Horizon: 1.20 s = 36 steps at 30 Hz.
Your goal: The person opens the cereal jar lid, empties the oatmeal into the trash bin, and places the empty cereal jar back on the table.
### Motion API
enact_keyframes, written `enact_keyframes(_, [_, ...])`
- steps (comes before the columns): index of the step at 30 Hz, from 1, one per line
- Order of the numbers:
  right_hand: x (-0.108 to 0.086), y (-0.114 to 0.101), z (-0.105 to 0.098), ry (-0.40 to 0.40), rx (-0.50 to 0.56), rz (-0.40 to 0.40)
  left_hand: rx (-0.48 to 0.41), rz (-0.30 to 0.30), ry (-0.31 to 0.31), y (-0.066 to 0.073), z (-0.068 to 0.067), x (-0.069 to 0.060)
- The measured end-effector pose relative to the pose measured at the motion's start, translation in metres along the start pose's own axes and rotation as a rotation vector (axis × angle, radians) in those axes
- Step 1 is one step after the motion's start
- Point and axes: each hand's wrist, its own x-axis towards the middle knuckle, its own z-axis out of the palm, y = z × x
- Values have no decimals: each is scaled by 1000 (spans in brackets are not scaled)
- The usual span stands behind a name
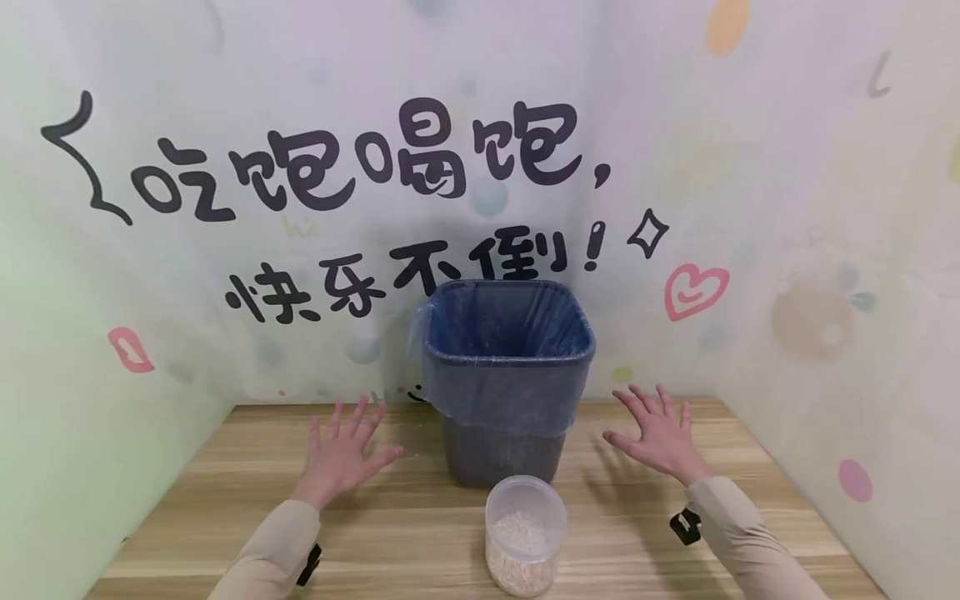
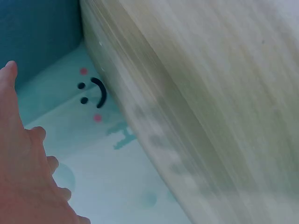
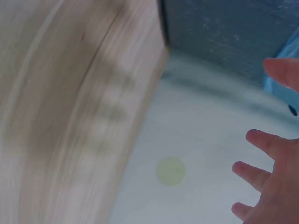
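A dark trash bin (image 1: pixel 506 458) with a thin blue bag folded over its rim stands at the back of the wooden table. In front of it sits a clear round plastic tub (image 1: pixel 525 533), partly filled with pale grains or flakes too small to identify. To the bin's left, my left hand (image 1: pixel 341 458) hovers with fingers spread, touching nothing. On the other side my right hand (image 1: pixel 663 437) is held up likewise, fingers apart and holding nothing. Each wrist view shows its hand beside part of the bin (image 3: pixel 219 32).
The wooden tabletop (image 1: pixel 405 550) meets a printed wall sheet (image 1: pixel 360 50) behind the bin, with large black characters and coloured shapes. Pale walls close off the left and right sides. A small black device (image 1: pixel 685 527) is at the right wrist.
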Motion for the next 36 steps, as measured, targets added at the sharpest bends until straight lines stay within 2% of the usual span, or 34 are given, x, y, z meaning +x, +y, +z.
enact_keyframes(5, [-4, -4, -6, 67, 30, -99, -9, 68, 19, 4, 4, -7])
enact_keyframes(11, [-10, -12, -10, 113, 83, -191, -50, 162, 36, 25, -4, -22])
enact_keyframes(16, [-16, -22, -12, 116, 121, -241, -63, 218, 38, 39, -4, -30])
enact_keyframes(25, [-28, -31, -13, 69, 162, -262, -48, 299, -20, 67, -3, -43])
enact_keyframes(31, [-34, -33, -11, 24, 154, -274, -102, 370, -71, 80, 3, -49])
enact_keyframes(36, [-37, -34, -8, 24, 151, -351, -146, 458, -79, 91, 11, -50])
